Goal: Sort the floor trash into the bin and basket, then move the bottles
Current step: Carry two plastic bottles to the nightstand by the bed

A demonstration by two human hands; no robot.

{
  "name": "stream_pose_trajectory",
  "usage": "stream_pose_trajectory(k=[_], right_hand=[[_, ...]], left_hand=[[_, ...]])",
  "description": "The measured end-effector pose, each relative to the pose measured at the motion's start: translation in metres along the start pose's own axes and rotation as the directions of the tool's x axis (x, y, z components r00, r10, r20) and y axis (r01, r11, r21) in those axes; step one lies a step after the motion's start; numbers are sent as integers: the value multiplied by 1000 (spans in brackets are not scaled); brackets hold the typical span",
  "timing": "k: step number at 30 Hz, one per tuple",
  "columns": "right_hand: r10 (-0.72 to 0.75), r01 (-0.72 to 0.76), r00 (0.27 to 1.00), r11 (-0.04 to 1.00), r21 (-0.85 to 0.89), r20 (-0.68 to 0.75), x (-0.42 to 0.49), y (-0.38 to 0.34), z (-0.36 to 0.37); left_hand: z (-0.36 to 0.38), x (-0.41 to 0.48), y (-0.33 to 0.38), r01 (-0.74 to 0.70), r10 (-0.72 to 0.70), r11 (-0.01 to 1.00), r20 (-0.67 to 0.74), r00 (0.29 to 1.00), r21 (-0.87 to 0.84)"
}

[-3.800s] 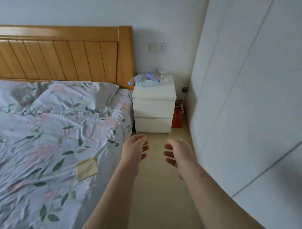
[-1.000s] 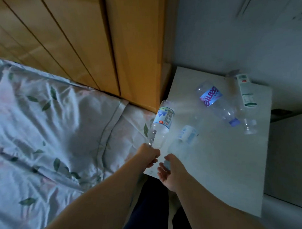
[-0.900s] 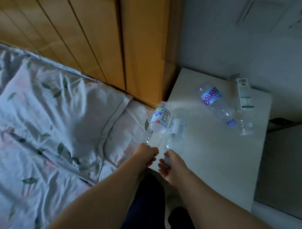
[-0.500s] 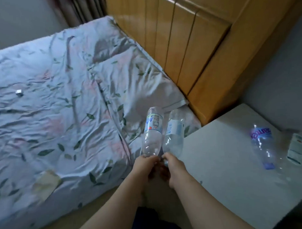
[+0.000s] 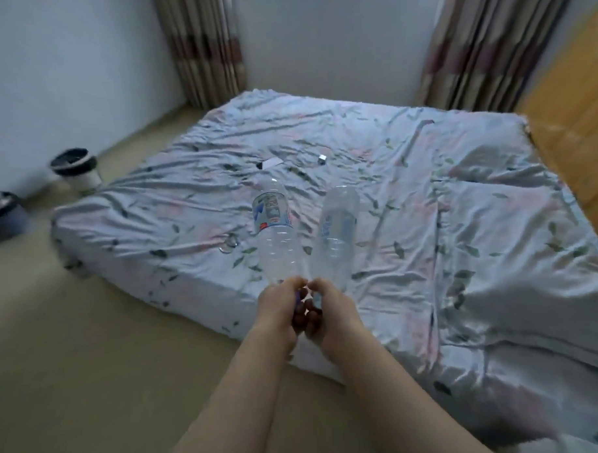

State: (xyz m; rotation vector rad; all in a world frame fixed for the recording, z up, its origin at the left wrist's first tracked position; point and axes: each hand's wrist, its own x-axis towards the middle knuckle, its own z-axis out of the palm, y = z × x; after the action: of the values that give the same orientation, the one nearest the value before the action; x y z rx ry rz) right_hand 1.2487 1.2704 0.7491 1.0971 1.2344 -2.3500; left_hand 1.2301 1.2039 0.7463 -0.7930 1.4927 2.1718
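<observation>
I hold two empty clear plastic bottles in front of me, over the bed's near edge. My left hand (image 5: 278, 306) grips the neck end of the bottle with the blue and white label (image 5: 275, 227). My right hand (image 5: 331, 308) grips the neck end of the second bottle (image 5: 336, 228), whose label is pale. Both bottles point away from me, side by side and close together. A white bin with a dark liner (image 5: 77, 169) stands by the far left wall. A dark basket (image 5: 0, 216) sits at the left edge of the view.
The bed (image 5: 391, 196) with a leaf-patterned sheet fills the middle and right; small items lie on it, among them a white card (image 5: 271, 163) and a ring-shaped thing (image 5: 228, 244). Beige floor (image 5: 91, 335) runs along its left side. Curtains (image 5: 481, 43) hang behind. The wooden headboard (image 5: 572, 122) is at right.
My view has swung left from the nightstand to the whole bed and floor. Both hands still grip the two bottles. The nightstand and its other bottles have left the view; bin and basket now show.
</observation>
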Motion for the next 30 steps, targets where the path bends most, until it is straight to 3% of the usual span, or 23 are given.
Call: stream_pose_trajectory(k=[3,10,14,20,30], right_hand=[[-37,48,994,993,-106,105,-10,27,91],[-77,164,940,957,-241,332,-33,96,280],[-64,212,900,929,-304,432,-42,122,351],[33,225,847,882,-413,530,-32,167,476],[151,245,780,820,-518,607,63,195,671]], left_hand=[[-71,-6,60,-146,141,986,-70,988,-84],[-229,-14,177,-366,319,914,-242,916,-177],[-293,-16,219,-416,346,889,-314,884,-192],[-389,0,290,-548,392,808,-494,776,-219],[-505,109,420,-567,310,791,-649,695,-229]])
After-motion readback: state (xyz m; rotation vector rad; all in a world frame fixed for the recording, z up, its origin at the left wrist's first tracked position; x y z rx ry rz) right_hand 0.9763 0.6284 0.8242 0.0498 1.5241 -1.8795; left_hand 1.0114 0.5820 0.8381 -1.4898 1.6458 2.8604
